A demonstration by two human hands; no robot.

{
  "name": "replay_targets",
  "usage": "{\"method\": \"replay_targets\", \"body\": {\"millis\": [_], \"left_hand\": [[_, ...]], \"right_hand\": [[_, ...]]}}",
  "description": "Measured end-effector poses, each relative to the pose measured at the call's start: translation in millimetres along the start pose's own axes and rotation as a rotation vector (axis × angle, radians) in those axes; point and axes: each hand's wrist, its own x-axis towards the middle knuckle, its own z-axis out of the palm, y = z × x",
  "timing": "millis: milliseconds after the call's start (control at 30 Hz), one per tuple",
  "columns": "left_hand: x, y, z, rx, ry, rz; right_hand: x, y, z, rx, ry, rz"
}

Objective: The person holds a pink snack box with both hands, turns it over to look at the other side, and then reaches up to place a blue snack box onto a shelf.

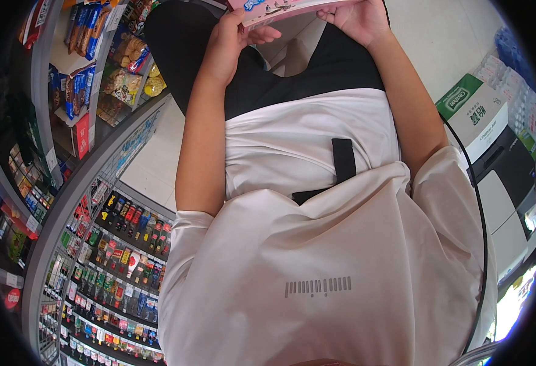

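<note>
Pink box (pixel 280 9): held at the top edge of the view, in front of the body, above the black trousers (pixel 268 73).
Left hand (pixel 231 43): closed around the box's left end.
Right hand (pixel 356 18): gripped on the box's right end.
Shelves (pixel 97 91): stocked with snack packets, on the left.

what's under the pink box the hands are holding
Under the pink box, the left hand and right hand grip its edges; below lie black trousers and pale floor. The box's underside is hidden.
</note>
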Motion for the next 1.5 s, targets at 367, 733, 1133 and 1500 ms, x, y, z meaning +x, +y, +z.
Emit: {"method": "replay_targets", "body": {"millis": [367, 733, 1133, 1500], "left_hand": [[1, 6, 5, -0.039, 0.112, -0.009], [2, 7, 7, -0.099, 0.172, -0.024], [3, 4, 5, -0.119, 0.197, -0.026], [4, 16, 12, -0.42, 0.236, -0.065]], "right_hand": [[2, -1, -10, -0.006, 0.047, 0.016], [2, 0, -7, -0.024, 0.056, 0.021], [4, 2, -11, -0.059, 0.05, 0.026], [1, 2, -4, -0.04, -0.032, 0.04]]}}
